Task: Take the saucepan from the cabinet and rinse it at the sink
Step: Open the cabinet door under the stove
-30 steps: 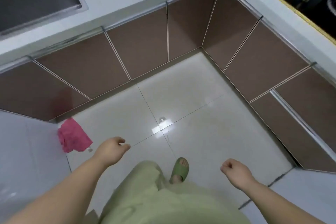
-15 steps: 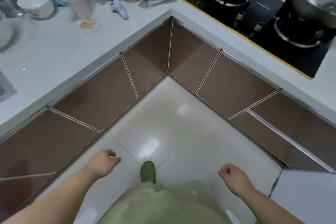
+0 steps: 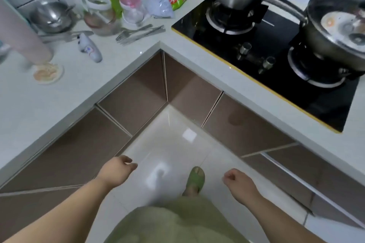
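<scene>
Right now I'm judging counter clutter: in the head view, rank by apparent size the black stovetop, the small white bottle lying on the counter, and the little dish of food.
Largest to smallest:
1. black stovetop, by far
2. dish of food
3. white bottle
The last two look close, so that order is unsure.

Both bare hands, the left hand [image 3: 116, 169] and the right hand [image 3: 238, 182], hang loosely curled and empty over the glossy pale tiled floor [image 3: 173, 144], with open air around them. The brown cabinet doors [image 3: 136, 96] under the white L-shaped counter [image 3: 83, 89] are all closed. At the counter's inner corner the top is bare; toward its back edge, loose steel forks [image 3: 138, 34], jars and a steel bowl [image 3: 51, 16] crowd it. The black glass hob [image 3: 276, 49] carries two steel pots.
</scene>
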